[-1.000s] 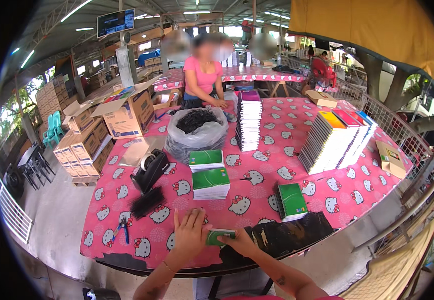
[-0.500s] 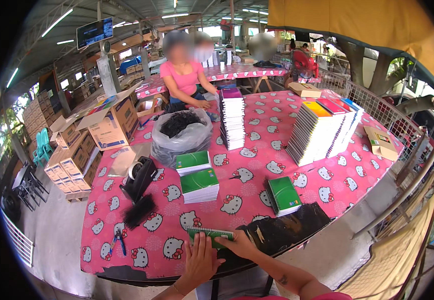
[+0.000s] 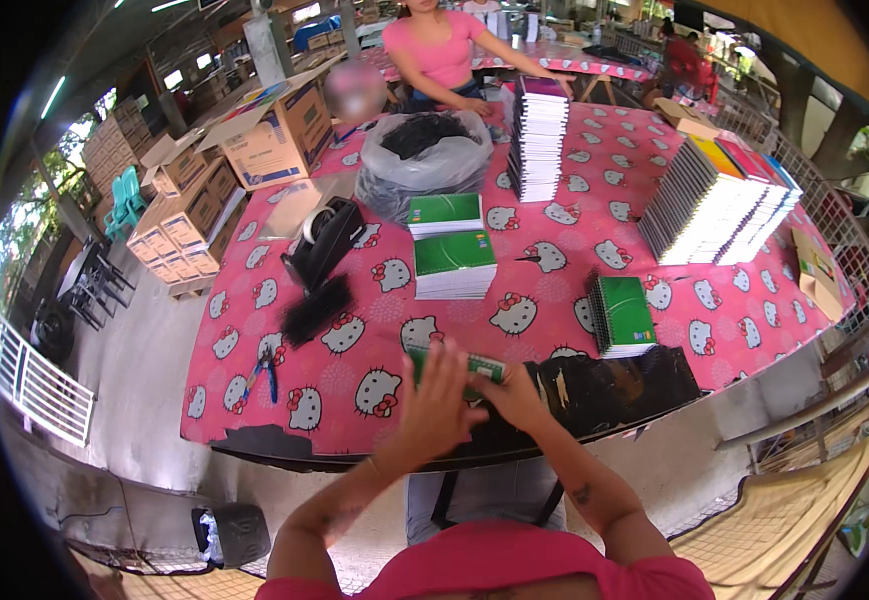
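Notebook (image 3: 489, 368), small and green, is showing in the head view above the near side of a pink patterned table (image 3: 339, 437), partly hidden by both hands; whether it is touching the cloth is hard to tell. The left hand (image 3: 439, 395) is lying across it, fingers stretched out, not visibly gripping. The right hand (image 3: 512, 395) is holding its right end, apparently pinched between thumb and fingers. Handling it well probably means keeping that right end steady while the left palm is pressing lightly and evenly, so the cover is not creasing. Two green stacks (image 3: 454, 270) are sitting beyond, and a green pile (image 3: 622, 312) is resting off to the right
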### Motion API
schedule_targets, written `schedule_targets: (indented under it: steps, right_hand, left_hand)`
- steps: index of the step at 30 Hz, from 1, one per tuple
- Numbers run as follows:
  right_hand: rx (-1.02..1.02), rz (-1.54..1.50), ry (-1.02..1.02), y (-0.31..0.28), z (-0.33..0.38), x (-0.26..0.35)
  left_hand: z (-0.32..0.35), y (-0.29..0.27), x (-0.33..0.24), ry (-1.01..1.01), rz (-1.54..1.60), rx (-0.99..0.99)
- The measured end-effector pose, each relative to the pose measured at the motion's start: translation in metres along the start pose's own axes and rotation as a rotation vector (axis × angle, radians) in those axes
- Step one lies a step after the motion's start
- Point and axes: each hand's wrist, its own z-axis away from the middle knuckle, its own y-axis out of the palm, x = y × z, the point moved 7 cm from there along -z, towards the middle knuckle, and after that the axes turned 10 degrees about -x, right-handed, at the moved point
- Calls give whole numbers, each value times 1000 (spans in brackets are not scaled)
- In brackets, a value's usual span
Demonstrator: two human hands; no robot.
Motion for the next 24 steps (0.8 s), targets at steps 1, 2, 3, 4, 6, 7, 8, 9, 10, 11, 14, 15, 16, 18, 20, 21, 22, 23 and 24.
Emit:
schedule_targets:
  steps: [1, 2, 3, 4, 6, 7, 8, 9, 10, 11, 14, 15, 16, 18, 20, 21, 22, 23, 24]
  right_hand:
    - [7, -19, -50, 2, -3, 5]
    - [12, -38, -104, 5, -7, 11]
    - [3, -47, -143, 2, -6, 12]
    - [12, 28, -137, -4, -10, -6]
    - [86, 81, -141, 0, -11, -17]
    - [124, 118, -157, 0, -14, -17]
    - [79, 151, -225, -1, -13, -14]
    - [26, 180, -299, 1, -11, -9]
    - [-32, 206, -359, 1, -8, -6]
    - [21, 197, -311, 0, -12, -7]
    - [136, 172, -151, 7, -5, -12]
    - [127, 182, -104, 6, -5, -13]
    - [112, 187, -61, 6, -7, -14]
    - [73, 182, -164, 4, -8, -9]
    - [73, 168, -163, 2, -8, -9]
    - [96, 154, -112, 2, -9, -10]
    - [124, 143, -63, 4, -10, -4]
    - [103, 259, -107, -1, -6, 8]
    - [81, 376, -153, -5, -1, 34]
  left_hand:
    - [23, 13, -8, 22, 96, 35]
    - [33, 14, -11, 23, 166, -37]
    - [12, 8, -6, 4, 110, -51]
    - [-25, -3, 1, -8, 62, -56]
    - [-29, -7, 4, -26, 30, -3]
    - [-18, 0, 0, -19, 60, 38]
    - [-7, 6, -6, -10, 89, 78]
    - [0, 4, -13, 5, 103, 46]
    - [9, 4, -21, 19, 123, 26]
    - [13, 4, -25, 33, 143, 6]
    - [-24, -3, -4, -11, 35, 9]
    - [-15, -2, -9, -8, 63, -3]
    - [1, -2, -16, 3, 87, -14]
    - [4, -6, -16, 3, 97, -62]
    - [-16, -17, -7, -21, 66, -135]
    - [-23, -16, 0, -12, 110, -139]
    - [-28, -13, 12, -5, 154, -147]
    - [-30, -11, 17, 3, 197, -155]
    - [-29, -12, 20, -9, 215, -190]
